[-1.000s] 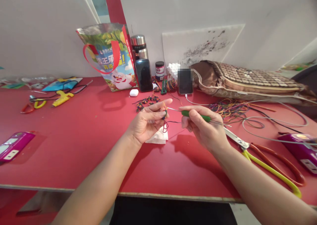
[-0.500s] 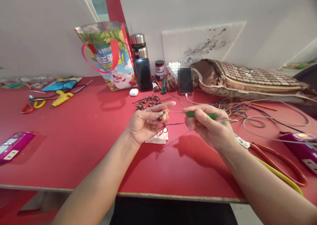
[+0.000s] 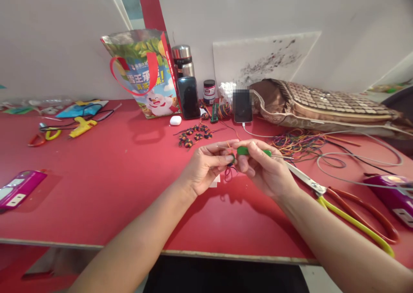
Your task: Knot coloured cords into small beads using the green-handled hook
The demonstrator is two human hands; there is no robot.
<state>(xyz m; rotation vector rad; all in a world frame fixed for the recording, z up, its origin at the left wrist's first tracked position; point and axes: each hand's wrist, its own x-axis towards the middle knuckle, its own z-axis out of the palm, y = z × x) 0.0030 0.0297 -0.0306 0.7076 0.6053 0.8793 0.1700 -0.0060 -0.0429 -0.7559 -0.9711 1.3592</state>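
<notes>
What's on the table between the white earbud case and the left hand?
In the head view, a cluster of small multicoloured knotted cord pieces lies between the white earbud case and the left hand; otherwise bare red table.

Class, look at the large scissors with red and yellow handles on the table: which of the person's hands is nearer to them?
Right. The right hand sits just beside the scissors, near their blade tips; the left hand is farther away, beyond it.

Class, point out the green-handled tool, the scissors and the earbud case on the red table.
Green-handled tool [image 3: 244, 150]: head view, on the green handle.
Scissors [image 3: 355, 208]: head view, on the handles.
Earbud case [image 3: 175, 120]: head view, on its white top.
</notes>
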